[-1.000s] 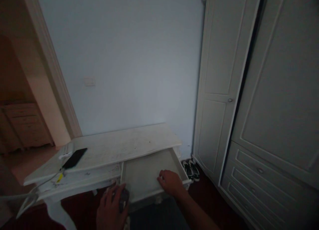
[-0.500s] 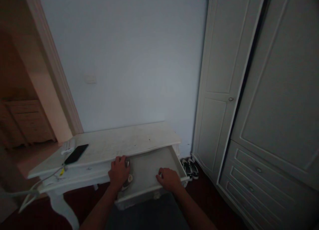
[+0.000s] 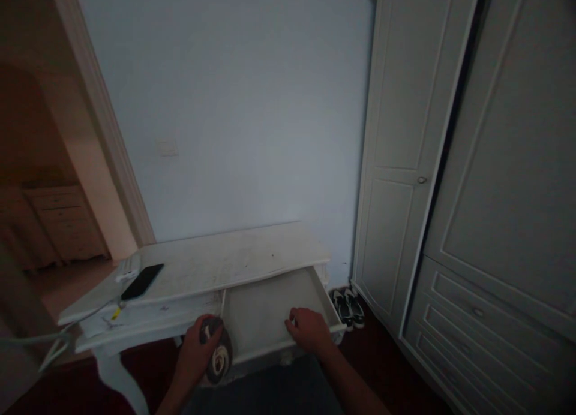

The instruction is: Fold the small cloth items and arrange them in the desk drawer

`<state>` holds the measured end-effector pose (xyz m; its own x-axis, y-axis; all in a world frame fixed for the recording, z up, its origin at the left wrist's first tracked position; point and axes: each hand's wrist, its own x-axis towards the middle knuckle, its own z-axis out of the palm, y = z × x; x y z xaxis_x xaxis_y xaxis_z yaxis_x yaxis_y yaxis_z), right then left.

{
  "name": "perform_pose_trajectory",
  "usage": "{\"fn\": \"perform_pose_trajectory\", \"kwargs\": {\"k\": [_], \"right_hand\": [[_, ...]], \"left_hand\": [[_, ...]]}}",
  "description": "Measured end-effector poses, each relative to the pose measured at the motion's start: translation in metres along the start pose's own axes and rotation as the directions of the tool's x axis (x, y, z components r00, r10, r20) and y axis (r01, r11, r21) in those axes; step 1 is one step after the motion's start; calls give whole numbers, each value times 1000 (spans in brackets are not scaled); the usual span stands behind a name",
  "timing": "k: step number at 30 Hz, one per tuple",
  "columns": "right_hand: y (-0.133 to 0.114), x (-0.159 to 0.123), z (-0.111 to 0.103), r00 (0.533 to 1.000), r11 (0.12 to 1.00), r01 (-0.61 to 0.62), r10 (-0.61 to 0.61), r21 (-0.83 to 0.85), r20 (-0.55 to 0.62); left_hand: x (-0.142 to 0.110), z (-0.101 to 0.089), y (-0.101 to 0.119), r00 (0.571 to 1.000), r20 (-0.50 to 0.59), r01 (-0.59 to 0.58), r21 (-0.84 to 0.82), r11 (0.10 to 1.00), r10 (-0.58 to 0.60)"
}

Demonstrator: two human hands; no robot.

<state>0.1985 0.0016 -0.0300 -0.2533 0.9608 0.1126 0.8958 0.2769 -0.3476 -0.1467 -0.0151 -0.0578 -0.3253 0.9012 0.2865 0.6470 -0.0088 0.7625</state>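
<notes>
My left hand (image 3: 198, 346) is closed around a dark, rounded, oblong object (image 3: 219, 355) with pale ring-like markings on its face; I cannot tell its kind. It is held at the left front corner of a pulled-out desk drawer (image 3: 256, 319), whose pale bottom is bare where I see it. My right hand (image 3: 309, 330) is over the drawer's right front part, close to the front panel. Its fingers are curled together, with a small pale spot at the fingertips that is too small to name. The drawer belongs to a worn white desk (image 3: 234, 253).
A dark phone (image 3: 142, 282) lies on the desk's left end beside a white item (image 3: 128, 266), with a cable and yellow tag (image 3: 116, 313) at the edge. Dark shoes (image 3: 348, 308) stand on the floor between desk and wardrobe (image 3: 396, 133). A doorway opens at far left.
My left hand, holding the dark object, went forward over the drawer's left side, then came back towards me, with the ringed face now showing. The right hand has stayed nearly still.
</notes>
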Motion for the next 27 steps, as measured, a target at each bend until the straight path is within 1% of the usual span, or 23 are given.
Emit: {"fn": "perform_pose_trajectory", "kwargs": {"k": [2,3,5,7,9,10,12,15,17,18,20,22,23,25,27], "right_hand": [[-2,0,-1,1000,1000,-12,12,-9,0],[-3,1,-2,1000,1000,-21,21,-14,8],[-3,2,-2,999,999,-35,36,-20,20],[-3,2,-2,999,999,-34,34,-20,26],[-1,3,0,999,999,-31,32,-22,24],[-1,3,1,999,999,-33,33,-27,22],[1,3,2,999,999,-36,37,-41,20],[1,3,3,999,998,-35,36,-54,22],[1,3,2,999,998,-34,36,-56,31],[0,3,2,999,998,-33,35,-55,34],[0,2,1,999,998,-28,30,-50,35],[-1,2,0,999,999,-28,30,-45,29],[-1,2,-1,999,999,-30,32,-44,28],[-2,2,-1,999,998,-35,37,-47,27],[-3,2,-1,999,998,-37,38,-52,25]], "left_hand": [[-9,-1,-6,997,-45,60,13,998,-59],[-10,0,-4,994,-64,86,30,996,-84],[-5,5,7,991,-75,116,85,990,-110],[9,11,24,993,-63,107,171,979,-98],[28,17,42,995,-74,89,263,961,-72],[38,20,49,993,-93,97,295,951,-72],[56,23,60,984,-143,149,319,936,-108],[73,25,63,967,-182,225,294,929,-176],[74,23,59,970,-168,216,280,935,-174],[71,22,56,977,-144,191,272,943,-156],[57,18,48,991,-82,123,261,957,-105],[34,15,40,998,-21,69,286,956,-66],[21,14,35,998,-7,56,317,947,-56],[-5,13,24,1000,-15,24,387,922,-20],[-26,15,13,998,-56,-14,434,901,42]]}}
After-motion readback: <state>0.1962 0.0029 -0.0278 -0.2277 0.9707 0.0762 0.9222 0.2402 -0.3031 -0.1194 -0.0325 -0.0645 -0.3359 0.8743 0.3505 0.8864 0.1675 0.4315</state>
